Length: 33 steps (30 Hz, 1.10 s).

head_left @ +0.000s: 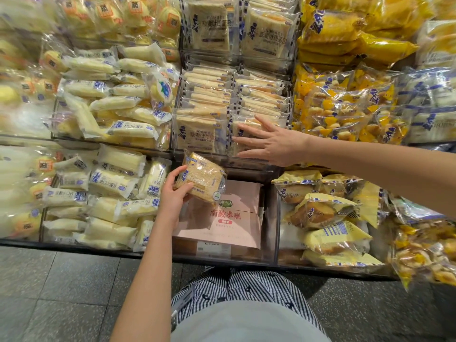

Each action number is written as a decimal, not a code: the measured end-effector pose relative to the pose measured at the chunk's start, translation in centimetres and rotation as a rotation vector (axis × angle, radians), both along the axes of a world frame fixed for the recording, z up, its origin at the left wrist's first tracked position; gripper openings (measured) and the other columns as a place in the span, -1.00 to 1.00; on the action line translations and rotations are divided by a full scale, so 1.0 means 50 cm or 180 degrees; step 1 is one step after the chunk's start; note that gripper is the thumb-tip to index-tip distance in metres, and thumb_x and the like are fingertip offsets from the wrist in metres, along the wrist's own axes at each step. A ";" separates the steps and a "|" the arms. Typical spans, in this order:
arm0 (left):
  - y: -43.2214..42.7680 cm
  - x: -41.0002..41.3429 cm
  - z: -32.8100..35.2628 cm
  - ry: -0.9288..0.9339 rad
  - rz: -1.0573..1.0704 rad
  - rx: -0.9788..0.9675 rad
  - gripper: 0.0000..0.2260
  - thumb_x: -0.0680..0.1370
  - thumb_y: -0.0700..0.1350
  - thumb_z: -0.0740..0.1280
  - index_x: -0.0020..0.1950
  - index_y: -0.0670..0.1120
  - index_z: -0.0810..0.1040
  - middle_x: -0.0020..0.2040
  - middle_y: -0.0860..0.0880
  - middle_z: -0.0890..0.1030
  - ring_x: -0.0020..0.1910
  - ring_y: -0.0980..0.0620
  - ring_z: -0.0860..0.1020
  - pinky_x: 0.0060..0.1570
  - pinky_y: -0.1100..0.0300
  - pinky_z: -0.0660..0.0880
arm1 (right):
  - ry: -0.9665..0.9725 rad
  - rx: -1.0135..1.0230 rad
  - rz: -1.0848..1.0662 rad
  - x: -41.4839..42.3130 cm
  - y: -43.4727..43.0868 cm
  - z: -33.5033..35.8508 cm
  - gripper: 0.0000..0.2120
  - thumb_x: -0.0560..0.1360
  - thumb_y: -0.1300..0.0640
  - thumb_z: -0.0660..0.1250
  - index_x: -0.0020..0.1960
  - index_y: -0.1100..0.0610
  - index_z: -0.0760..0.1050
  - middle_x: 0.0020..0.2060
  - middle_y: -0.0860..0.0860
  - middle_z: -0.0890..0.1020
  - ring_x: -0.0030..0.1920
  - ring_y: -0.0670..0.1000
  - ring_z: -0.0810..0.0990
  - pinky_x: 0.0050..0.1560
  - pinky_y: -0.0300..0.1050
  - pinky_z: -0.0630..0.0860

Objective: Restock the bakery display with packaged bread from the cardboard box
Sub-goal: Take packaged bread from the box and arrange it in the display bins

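Display restocking
A bread packet [202,179] was gripped in the left hand [172,195]; the toast stack [259,99] was pressed by the right hand [270,142], fingers spread.

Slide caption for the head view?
Left hand holds clear-wrapped toast pack; open right hand presses stacked toast packs on the display.

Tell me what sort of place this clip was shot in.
Most likely a shop's packaged-bread display, probably a supermarket. Tiered clear bins hold wrapped bread packs sorted by kind, a price label sits on one bin's front, and the left hand holds a toast pack at the shelves.
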<state>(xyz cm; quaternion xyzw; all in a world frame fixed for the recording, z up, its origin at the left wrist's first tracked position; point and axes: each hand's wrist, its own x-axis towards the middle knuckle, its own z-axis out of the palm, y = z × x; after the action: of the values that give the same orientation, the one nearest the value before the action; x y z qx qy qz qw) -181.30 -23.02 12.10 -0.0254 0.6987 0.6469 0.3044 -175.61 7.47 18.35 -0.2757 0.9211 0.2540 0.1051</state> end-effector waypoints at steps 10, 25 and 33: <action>0.011 0.010 0.005 -0.0112 0.0142 0.0074 -0.59 0.57 -0.32 0.31 0.35 0.05 0.47 0.20 -0.08 0.59 0.06 -0.02 0.62 -0.25 0.31 0.57 | -0.0084 0.0600 -0.0447 -0.017 -0.033 0.013 -0.16 0.51 0.10 0.40 0.56 -0.27 -0.04 0.59 -0.07 -0.16 0.53 0.22 -0.35 0.48 0.41 -0.10; 0.019 0.014 -0.002 -0.0184 0.0216 0.0133 -0.59 0.57 -0.31 0.32 0.35 0.06 0.47 0.22 -0.13 0.60 0.14 -0.09 0.60 -0.09 0.15 0.57 | -0.0080 0.0183 -0.0388 0.000 -0.028 -0.009 -0.23 0.60 0.16 0.18 0.58 -0.19 -0.23 0.57 -0.02 -0.23 0.53 0.23 -0.36 0.46 0.43 -0.18; 0.010 0.015 -0.004 -0.0170 0.0193 0.0120 -0.57 0.57 -0.31 0.31 0.39 0.02 0.44 0.21 -0.13 0.60 0.15 -0.12 0.59 0.14 -0.02 0.57 | -0.0282 -0.0131 -0.0414 -0.018 -0.016 0.016 -0.42 0.66 0.05 0.10 0.59 -0.17 -0.08 0.59 -0.07 -0.11 0.56 0.15 -0.30 0.51 0.33 -0.21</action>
<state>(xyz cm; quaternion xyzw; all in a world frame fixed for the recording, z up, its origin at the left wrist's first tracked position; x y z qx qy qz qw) -180.56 -22.50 11.90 -0.0581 0.6770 0.6680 0.3036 -176.48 6.67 19.15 -0.2284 0.9365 0.2151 0.1564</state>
